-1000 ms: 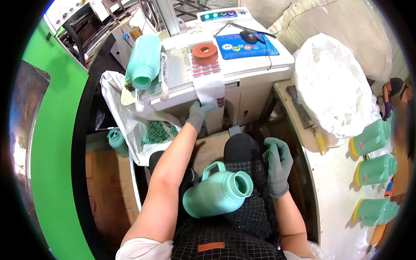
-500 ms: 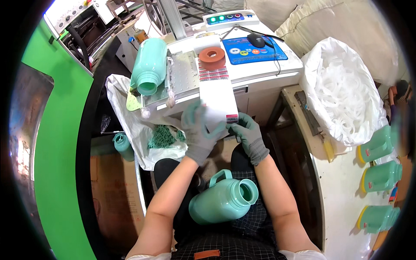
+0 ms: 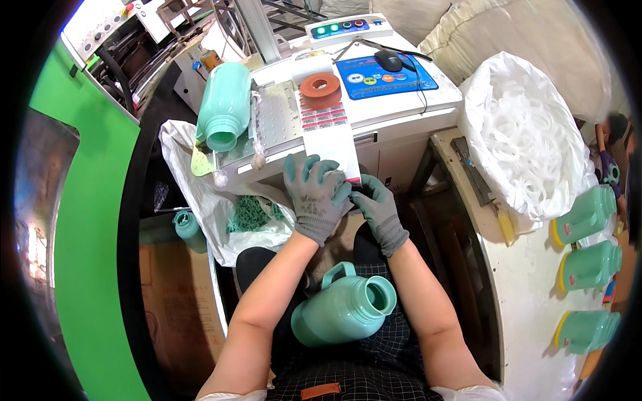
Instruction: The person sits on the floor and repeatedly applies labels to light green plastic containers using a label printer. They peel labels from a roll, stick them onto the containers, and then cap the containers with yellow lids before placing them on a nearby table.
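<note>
Grey knit with a darker green-grey coating on the fingers covers both hands, which are close together over the near end of a glossy white paper label strip (image 3: 333, 148). Curled at the strip's right near corner, the right hand (image 3: 378, 206) pinches its edge between thumb and finger; the left hand (image 3: 317, 194) has its fingers spread across the near end, and whether it grips the paper I cannot tell. The strip hangs over the near edge of a smooth white machine top (image 3: 401, 112), its far part printed in red rows beneath a thick, matt, reddish-brown ring (image 3: 322, 91). Nearer, a rounded mint plastic jug (image 3: 340, 313) lies tilted across the lap on a dark checked apron (image 3: 364, 367), its round mouth facing right and its looped handle on the far side. Left of the strip are a perforated metal plate (image 3: 279, 117) and a second mint jug body (image 3: 225, 105), lying with its wide neck toward the near side. Below, a crinkled white sack (image 3: 224, 245) holds curly green shavings (image 3: 249, 214). Right of the machine, another crumpled sack (image 3: 483, 87) bulges with translucent rings (image 3: 531, 144), and three mint jugs with yellow bases lie in a row on a pale, flat table (image 3: 528, 294).
</note>
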{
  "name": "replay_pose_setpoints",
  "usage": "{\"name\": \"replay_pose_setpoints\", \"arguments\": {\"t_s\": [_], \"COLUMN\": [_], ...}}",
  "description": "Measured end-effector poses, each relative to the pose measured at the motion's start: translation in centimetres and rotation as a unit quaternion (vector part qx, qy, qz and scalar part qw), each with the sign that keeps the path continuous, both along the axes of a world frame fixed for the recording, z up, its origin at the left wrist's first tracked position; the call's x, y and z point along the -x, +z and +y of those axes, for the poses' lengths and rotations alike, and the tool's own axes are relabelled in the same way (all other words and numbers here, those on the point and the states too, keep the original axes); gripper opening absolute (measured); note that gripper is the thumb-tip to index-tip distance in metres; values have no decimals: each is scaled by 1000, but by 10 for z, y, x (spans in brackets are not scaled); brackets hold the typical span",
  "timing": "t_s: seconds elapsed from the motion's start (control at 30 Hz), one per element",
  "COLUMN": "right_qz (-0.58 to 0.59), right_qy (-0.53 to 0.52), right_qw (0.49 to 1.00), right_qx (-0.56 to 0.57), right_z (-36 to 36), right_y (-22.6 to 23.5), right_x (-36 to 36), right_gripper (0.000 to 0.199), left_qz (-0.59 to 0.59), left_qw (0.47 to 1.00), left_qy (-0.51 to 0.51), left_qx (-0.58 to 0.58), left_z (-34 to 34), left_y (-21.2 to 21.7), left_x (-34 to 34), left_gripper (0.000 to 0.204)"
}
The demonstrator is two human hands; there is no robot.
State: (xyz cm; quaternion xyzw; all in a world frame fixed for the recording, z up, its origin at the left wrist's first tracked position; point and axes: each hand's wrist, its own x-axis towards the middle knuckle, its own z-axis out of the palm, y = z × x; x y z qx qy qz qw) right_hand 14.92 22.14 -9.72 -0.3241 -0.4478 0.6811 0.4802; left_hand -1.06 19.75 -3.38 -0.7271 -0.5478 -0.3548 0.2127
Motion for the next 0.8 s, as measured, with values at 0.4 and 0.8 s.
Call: {"name": "replay_pose_setpoints", "arguments": {"t_s": [0.4, 0.8], "right_qz": [-166, -65], "right_qy": [0, 111], "right_qw": [976, 952], "right_qx": [137, 279], "right_z": [-129, -260], "right_y": [83, 70], "right_x": [-131, -165], "right_gripper": [38, 100], "left_qz": [-558, -380], "left_qw": [766, 831], "left_qy": [-144, -355], "left_qx": [285, 198], "left_z": [-208, -232], "left_y": [11, 53], "left_x": [-26, -51], "left_gripper": [12, 25]}}
